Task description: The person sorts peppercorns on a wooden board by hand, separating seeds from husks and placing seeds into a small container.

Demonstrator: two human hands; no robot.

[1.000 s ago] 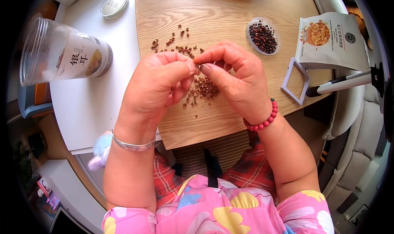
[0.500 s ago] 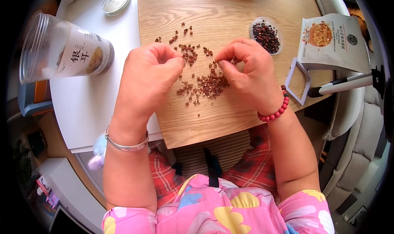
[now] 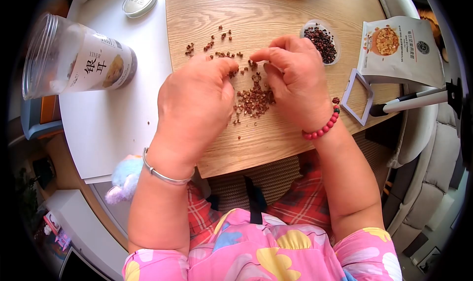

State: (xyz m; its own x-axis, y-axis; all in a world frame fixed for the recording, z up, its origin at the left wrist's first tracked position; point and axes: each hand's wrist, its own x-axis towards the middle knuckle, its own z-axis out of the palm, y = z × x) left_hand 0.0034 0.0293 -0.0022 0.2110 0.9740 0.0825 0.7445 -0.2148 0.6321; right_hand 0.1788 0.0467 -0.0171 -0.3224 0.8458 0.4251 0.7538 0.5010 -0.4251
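Reddish-brown Sichuan peppercorns [image 3: 253, 102] lie in a loose pile on the wooden table, with smaller clusters farther back. My left hand [image 3: 199, 106] is over the left side of the pile, its fingers curled and fingertips down among the peppercorns; whatever is between them is hidden. To the right, my right hand [image 3: 299, 81] has thumb and forefinger apart, with the forefinger's tip at a small cluster of peppercorns. Behind it stands a clear round tub [image 3: 337, 54] holding darker peppercorns.
At left a large clear plastic jar [image 3: 93, 64] lies on the white surface [image 3: 118, 133], near a round lid [image 3: 140, 2]. At right are a white printed pouch [image 3: 399, 54] and a pale frame-shaped stand [image 3: 363, 111]. The wooden table's [image 3: 231, 165] front edge is near my lap.
My left hand has moved right, down to the peppercorns. My right hand has shifted slightly back and left, and its thumb and forefinger have parted.
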